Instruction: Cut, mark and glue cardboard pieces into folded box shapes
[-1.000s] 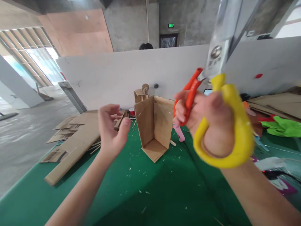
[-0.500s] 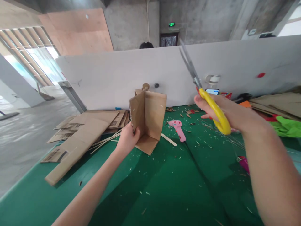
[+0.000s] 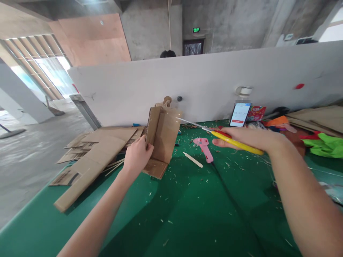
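My left hand [image 3: 137,155] grips the left wall of a folded cardboard piece [image 3: 164,137] that stands upright on the green table [image 3: 187,214]. My right hand [image 3: 248,138] is closed on yellow-and-orange scissors [image 3: 230,141]. Their blades point left, with the tip at the cardboard's upper right edge. A pink glue gun [image 3: 204,147] lies on the table between my two hands, with a glue stick [image 3: 193,159] beside it.
Flat cardboard sheets [image 3: 93,153] are stacked at the left. A white partition [image 3: 203,82] runs behind the table, and a phone [image 3: 238,114] leans against it. Green fabric [image 3: 325,144] and more cardboard lie at the right. A person's head shows over the partition.
My left hand took hold of the cardboard piece and turned it. My right hand swung the scissors down from close to the camera until the blades pointed at the cardboard.
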### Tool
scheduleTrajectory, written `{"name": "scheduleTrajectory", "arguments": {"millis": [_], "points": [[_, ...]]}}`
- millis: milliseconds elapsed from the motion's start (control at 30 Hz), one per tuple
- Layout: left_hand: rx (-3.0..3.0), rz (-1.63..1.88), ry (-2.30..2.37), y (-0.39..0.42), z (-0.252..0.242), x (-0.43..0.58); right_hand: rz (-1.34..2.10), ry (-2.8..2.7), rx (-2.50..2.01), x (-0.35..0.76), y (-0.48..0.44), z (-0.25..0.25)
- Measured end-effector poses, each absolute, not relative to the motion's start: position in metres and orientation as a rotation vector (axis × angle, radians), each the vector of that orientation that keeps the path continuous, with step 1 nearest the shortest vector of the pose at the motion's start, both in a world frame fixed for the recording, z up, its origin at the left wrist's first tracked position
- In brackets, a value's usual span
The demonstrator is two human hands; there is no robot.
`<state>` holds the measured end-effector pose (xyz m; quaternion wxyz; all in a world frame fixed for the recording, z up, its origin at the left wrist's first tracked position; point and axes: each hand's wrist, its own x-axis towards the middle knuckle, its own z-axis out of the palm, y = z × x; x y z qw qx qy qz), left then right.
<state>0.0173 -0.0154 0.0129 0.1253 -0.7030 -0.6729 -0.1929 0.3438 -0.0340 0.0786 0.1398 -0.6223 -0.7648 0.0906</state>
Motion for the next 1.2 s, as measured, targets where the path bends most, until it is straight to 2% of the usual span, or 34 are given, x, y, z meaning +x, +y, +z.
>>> {"name": "scheduleTrajectory", "arguments": {"millis": [233, 567, 1200], "points": [[-2.007, -0.568, -1.98, -0.013, 0.01, 0.016, 0.401, -2.195, -2.103, 0.345, -0.029, 0.08], [-2.033, -0.569, -1.925, -0.016, 0.008, 0.021, 0.27, -2.336, -1.892, 0.343, -0.02, 0.064], [-2.052, -0.538, -1.93, -0.02, 0.007, 0.027, 0.358, -2.308, -1.893, 0.342, -0.002, 0.054]]}}
